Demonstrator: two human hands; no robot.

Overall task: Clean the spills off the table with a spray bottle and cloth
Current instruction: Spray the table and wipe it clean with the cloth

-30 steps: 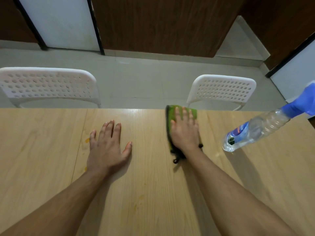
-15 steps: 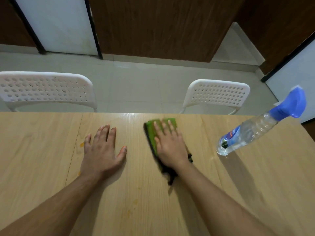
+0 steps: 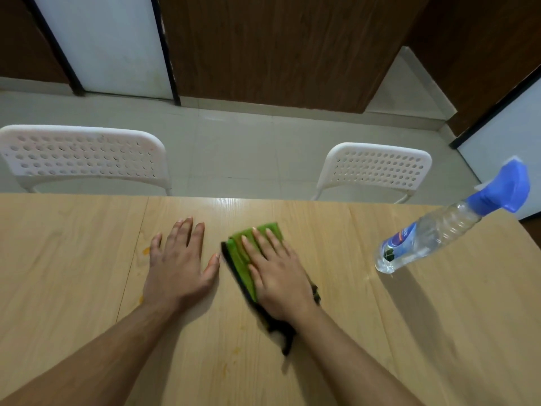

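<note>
My right hand (image 3: 278,271) lies flat with straight fingers on a green cloth with a dark edge (image 3: 240,262), pressing it onto the light wooden table (image 3: 409,332). My left hand (image 3: 178,262) rests flat on the table just left of the cloth, fingers spread. A clear spray bottle with a blue trigger head (image 3: 433,235) stands on the table at the right, apart from both hands. Small orange spill marks show near my left hand (image 3: 145,251) and closer to me (image 3: 224,368).
Two white perforated chairs stand behind the table's far edge, one at the left (image 3: 82,156) and one at the right (image 3: 377,168). Beyond them are a pale tiled floor and brown wall panels. The table's right edge runs just past the bottle.
My right hand has slid the cloth to the left and toward me, ending close to my left hand. The left hand has stayed flat in place.
</note>
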